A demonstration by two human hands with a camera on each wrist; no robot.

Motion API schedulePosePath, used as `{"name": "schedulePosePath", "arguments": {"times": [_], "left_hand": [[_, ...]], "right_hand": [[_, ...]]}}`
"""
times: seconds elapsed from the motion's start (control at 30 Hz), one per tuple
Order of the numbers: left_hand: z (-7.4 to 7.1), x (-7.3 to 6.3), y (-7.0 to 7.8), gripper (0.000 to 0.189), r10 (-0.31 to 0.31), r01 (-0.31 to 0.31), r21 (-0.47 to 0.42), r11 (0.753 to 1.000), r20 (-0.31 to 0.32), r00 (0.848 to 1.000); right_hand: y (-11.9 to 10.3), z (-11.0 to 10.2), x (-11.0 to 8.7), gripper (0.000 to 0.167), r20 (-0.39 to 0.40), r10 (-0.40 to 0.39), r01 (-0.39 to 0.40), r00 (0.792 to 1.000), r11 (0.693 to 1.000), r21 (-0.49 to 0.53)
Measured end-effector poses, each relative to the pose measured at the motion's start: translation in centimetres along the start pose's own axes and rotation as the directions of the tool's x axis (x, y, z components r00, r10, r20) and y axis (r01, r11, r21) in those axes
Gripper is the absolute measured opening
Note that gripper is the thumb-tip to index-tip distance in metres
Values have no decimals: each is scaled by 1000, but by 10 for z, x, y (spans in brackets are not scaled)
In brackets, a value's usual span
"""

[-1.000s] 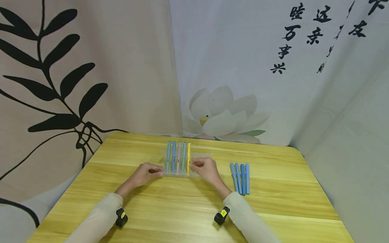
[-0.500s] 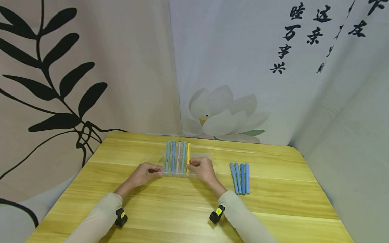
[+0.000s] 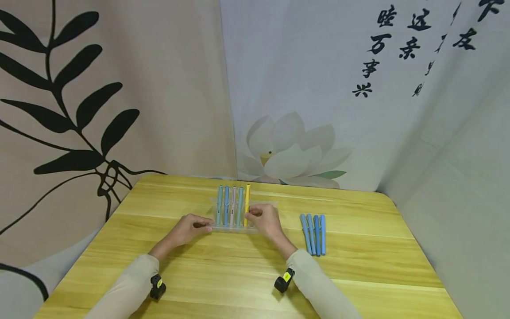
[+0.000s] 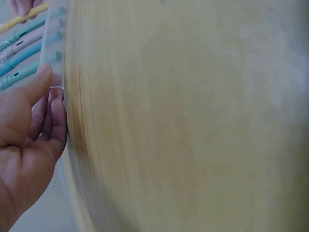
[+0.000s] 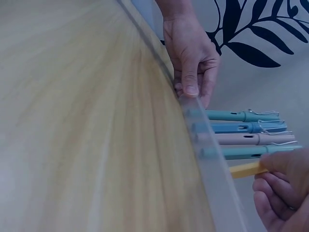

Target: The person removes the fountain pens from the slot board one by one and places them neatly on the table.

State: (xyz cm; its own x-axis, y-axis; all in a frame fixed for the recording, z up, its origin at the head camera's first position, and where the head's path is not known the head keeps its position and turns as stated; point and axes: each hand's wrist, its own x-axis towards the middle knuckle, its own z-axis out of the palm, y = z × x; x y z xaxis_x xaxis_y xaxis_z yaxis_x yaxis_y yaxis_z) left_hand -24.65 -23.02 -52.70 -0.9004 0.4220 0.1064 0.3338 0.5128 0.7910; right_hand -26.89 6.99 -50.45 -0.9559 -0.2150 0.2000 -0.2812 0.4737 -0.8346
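Note:
A clear plastic pen rack (image 3: 235, 229) holds a row of upright pens: green (image 3: 219, 206), blue (image 3: 226, 206), pale pink (image 3: 233, 206) and another green (image 3: 240, 206). My left hand (image 3: 191, 228) pinches the rack's left end between thumb and fingers, as the left wrist view confirms. At the row's right end, my right hand (image 3: 265, 220) pinches a yellow pen (image 3: 247, 197) low on its barrel. In the right wrist view, the yellow pen's end (image 5: 246, 169) shows at the rack's edge, whereas the other pens' ends reach inside the clear plastic.
Several blue pens (image 3: 317, 235) lie side by side on the wooden table (image 3: 378, 266), right of my right hand. Behind the table's back edge hangs a printed curtain (image 3: 179, 88) with leaves, a lotus and writing. Another pale cloth (image 3: 458, 155) hangs along the right side.
My right hand has shifted slightly left and closed in on the yellow pen, whose top now stands a little higher than before. The left hand keeps its place at the rack's end.

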Motion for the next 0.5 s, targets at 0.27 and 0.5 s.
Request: {"name": "schedulePosePath", "arguments": {"times": [0.27,0.5], "left_hand": [[0,1,0,33,-14,14,10,1000,-5,1000],[2,0,-2,33,-8,8,10,1000,-5,1000]], "right_hand": [[-10,-11,-1,23,-21,-9,9,1000,1000,4],[-8,-23,-7,22,-32,-7,7,999,1000,-2]]}}
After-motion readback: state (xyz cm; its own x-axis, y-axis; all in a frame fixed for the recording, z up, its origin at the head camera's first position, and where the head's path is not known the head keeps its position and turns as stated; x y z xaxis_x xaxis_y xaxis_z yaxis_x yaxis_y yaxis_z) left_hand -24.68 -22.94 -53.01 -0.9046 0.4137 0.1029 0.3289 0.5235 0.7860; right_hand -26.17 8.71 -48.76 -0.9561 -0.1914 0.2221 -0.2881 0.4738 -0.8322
